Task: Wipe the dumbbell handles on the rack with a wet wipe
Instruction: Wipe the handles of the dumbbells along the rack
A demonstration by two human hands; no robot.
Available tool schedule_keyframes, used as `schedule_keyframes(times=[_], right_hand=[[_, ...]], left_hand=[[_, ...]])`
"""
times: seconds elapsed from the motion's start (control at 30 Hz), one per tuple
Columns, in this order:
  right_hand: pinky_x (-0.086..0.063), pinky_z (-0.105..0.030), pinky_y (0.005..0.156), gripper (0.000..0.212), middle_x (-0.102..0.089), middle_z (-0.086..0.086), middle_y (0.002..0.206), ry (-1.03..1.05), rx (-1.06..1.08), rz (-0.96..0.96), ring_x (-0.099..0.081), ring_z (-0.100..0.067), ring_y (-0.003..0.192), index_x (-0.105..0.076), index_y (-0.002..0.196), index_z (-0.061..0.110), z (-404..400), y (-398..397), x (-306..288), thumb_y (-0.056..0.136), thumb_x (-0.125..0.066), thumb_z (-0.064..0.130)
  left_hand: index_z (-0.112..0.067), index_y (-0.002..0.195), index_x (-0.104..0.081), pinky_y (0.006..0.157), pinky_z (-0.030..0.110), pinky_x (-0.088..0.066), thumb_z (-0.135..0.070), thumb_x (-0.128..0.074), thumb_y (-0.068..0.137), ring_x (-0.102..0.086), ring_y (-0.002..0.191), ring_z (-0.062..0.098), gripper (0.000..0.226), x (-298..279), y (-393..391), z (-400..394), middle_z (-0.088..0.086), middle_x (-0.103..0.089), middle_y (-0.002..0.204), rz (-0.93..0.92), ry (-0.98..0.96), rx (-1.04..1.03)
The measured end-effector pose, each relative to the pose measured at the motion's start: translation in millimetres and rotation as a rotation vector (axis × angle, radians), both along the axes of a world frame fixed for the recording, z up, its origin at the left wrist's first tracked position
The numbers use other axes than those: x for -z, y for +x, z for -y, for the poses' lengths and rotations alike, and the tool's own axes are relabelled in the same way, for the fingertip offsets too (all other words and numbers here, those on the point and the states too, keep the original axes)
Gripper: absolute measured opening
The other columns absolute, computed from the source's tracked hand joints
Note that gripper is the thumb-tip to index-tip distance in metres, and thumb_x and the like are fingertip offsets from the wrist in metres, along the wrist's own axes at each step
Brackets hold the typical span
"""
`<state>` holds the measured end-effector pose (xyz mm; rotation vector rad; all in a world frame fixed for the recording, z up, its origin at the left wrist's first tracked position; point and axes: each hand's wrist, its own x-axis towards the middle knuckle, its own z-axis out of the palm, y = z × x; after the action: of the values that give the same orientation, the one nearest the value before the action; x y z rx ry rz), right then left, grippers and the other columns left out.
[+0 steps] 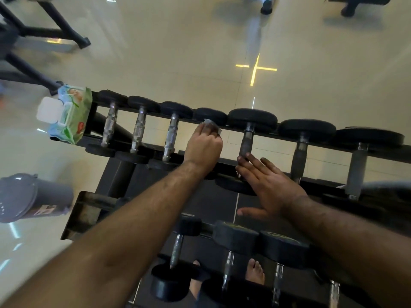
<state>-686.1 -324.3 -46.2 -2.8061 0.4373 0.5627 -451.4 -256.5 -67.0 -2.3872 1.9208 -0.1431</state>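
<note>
dumbbell handles point(246, 142) lined across the rack's point(262, 162) top tier, 4th from the left wrapped in the wet wipe point(210, 124) and clamped in the left hand point(203, 147) for rubbing, right hand point(270, 185) flat, fingers spread, probably bracing the next dumbbell.

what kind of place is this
Most likely a gym. A tiered dumbbell rack holds rows of dumbbells, black equipment frames stand on a glossy tiled floor, and a wet wipes pack sits on the rack's end.
</note>
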Motion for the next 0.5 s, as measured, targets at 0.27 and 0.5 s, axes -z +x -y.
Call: schedule_keyframes(times=[0.27, 0.5], right_hand=[[0.013, -0.045, 0.131, 0.126, 0.028, 0.004, 0.175, 0.008, 0.000, 0.023, 0.040, -0.014, 0.155, 0.005, 0.171, 0.023, -2.7, -0.8, -2.9, 0.080, -0.031, 0.103], [0.013, -0.045, 0.131, 0.126, 0.030, 0.004, 0.174, 0.022, -0.008, 0.022, 0.039, -0.013, 0.155, 0.006, 0.171, 0.023, -2.7, 0.2, -2.1, 0.081, -0.029, 0.104]], left_hand=[[-0.023, 0.108, -0.077, 0.075, 0.036, -0.056, -0.018, -0.070, 0.093, -0.069, 0.092, 0.022, 0.018, -39.1, 5.8, -22.9, 0.001, -0.074, 0.102, -0.103, 0.305, 0.169], [-0.023, 0.111, -0.078, 0.086, 0.030, -0.054, -0.019, -0.071, 0.096, -0.065, 0.090, 0.010, 0.018, -63.1, 29.7, -28.9, -0.006, -0.076, 0.104, -0.547, 0.011, -0.228]])
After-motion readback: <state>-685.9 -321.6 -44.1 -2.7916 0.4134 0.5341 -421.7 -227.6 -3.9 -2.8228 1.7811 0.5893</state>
